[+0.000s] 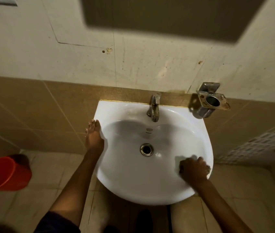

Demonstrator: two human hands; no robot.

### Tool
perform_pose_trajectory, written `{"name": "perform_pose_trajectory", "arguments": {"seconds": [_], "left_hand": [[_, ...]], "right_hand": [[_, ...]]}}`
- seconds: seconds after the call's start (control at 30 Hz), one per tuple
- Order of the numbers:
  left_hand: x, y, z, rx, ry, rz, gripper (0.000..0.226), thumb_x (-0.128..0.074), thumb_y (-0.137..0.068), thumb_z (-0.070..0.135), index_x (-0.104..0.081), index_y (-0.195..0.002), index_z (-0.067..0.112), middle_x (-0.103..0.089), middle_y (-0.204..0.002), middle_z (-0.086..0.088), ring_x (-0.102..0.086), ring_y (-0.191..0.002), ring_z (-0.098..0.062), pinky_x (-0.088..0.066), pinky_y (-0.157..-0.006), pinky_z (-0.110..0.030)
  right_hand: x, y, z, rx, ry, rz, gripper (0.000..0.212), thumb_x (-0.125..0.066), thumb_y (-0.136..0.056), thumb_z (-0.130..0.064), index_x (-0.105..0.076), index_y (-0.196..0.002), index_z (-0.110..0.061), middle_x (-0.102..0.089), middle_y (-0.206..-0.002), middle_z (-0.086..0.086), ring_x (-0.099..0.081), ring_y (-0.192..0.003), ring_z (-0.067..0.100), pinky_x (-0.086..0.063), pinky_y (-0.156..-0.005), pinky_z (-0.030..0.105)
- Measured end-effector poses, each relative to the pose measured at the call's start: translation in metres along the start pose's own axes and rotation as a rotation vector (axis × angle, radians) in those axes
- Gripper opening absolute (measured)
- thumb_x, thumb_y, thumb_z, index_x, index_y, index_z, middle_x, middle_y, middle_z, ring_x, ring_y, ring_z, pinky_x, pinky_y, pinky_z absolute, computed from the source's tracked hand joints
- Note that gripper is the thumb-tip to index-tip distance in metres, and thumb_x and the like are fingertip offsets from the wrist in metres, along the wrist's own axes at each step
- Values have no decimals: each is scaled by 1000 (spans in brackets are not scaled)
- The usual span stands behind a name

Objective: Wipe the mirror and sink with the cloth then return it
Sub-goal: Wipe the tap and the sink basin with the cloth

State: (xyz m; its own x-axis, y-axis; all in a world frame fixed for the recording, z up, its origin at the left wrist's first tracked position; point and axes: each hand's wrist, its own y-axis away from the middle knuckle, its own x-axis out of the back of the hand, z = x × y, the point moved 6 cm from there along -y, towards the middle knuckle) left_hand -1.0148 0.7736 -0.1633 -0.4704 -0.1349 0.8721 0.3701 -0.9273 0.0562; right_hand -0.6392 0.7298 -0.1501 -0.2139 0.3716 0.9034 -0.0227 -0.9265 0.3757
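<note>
A white wall-hung sink [133, 190] fills the middle of the view, with a round metal drain [146, 149] in its bowl. My right hand [194, 169] is closed on a pale cloth [180, 159] and presses it against the bowl's right inner side near the rim. The cloth is mostly hidden under the fingers. My left hand [93, 136] lies flat with fingers together on the sink's left rim and holds nothing. The mirror [172, 15] hangs on the wall above, showing only a dark blurred surface.
A metal tap [154, 106] stands at the sink's back edge. A metal cup holder [210, 100] is fixed to the wall at the right. A red bucket [3, 173] sits on the tiled floor at the left. A white lattice basket [257, 147] hangs at the right edge.
</note>
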Motion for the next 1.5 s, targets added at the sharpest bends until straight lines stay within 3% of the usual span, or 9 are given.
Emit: {"name": "perform_pose_trajectory", "arguments": {"seconds": [0.33,0.5,0.6,0.7,0.8,0.97,1.13,1.3,1.5], "left_hand": [[2,-2,-7,-22,132,-1,78,-37,-74,-22,-20,-146,3,-16,-158,-15,-9,-148,-26,-4,-120,-34],[5,-1,-6,-29,169,46,76,-34,-74,-25,-27,-145,2,-22,-156,-16,-14,-147,-27,-10,-122,-38],[4,-2,-7,-39,154,45,75,-34,-75,-25,-27,-145,2,-23,-156,-16,-15,-147,-27,-12,-122,-40],[1,-1,-8,-38,137,62,75,-35,-75,-24,-24,-145,2,-22,-156,-16,-14,-147,-27,-8,-121,-38],[-4,0,-7,-52,98,86,76,-36,-74,-23,-22,-146,0,-21,-156,-18,-13,-148,-28,-7,-121,-37],[-7,-1,-8,-47,55,117,79,-37,-71,-25,-23,-145,-1,-20,-156,-20,-13,-147,-30,-8,-121,-36],[-7,-1,-8,-51,54,107,78,-38,-72,-23,-23,-145,-1,-20,-156,-20,-14,-147,-29,-8,-121,-35],[-1,4,-4,-50,64,109,76,-38,-74,-20,-22,-146,0,-21,-156,-20,-14,-147,-30,-9,-120,-36],[2,7,0,-40,100,144,74,-37,-75,-22,-24,-145,-1,-24,-155,-20,-17,-146,-32,-15,-120,-40]], "right_hand": [[-7,25,-239,534,-682,-220,50,-40,-95,-28,-32,-144,-30,-32,-151,5,-35,-134,34,-27,-106,43],[2,15,-173,715,-549,-293,74,-37,-69,-58,-65,-118,-10,-66,-114,21,-62,-104,28,-43,-86,28],[-25,-25,-77,505,-404,-436,37,-70,-75,-31,-71,-107,-12,-69,-108,17,-62,-86,1,-40,-80,20],[-5,-85,-2,178,-67,-52,29,-75,-70,-27,-73,-98,-20,-64,-110,7,-54,-105,25,-47,-87,41],[25,-113,-19,501,321,325,34,-91,-45,-27,-77,-76,-24,-74,-94,-3,-42,-94,29,-54,-62,44],[8,-125,-72,844,507,308,39,-85,-56,-29,-73,-92,-35,-71,-107,-13,-46,-104,24,-42,-80,39],[-27,-134,-50,657,155,128,64,-78,-56,-9,-65,-111,-39,-66,-120,-13,-61,-100,31,-52,-74,45],[-27,-75,-57,389,-194,-156,48,-50,-88,-12,-50,-132,-32,-39,-142,5,-36,-130,33,-37,-102,43],[-39,22,-169,819,-500,-204,55,-48,-90,-9,-41,-140,-30,-46,-144,1,-53,-122,23,-35,-106,36]]}}
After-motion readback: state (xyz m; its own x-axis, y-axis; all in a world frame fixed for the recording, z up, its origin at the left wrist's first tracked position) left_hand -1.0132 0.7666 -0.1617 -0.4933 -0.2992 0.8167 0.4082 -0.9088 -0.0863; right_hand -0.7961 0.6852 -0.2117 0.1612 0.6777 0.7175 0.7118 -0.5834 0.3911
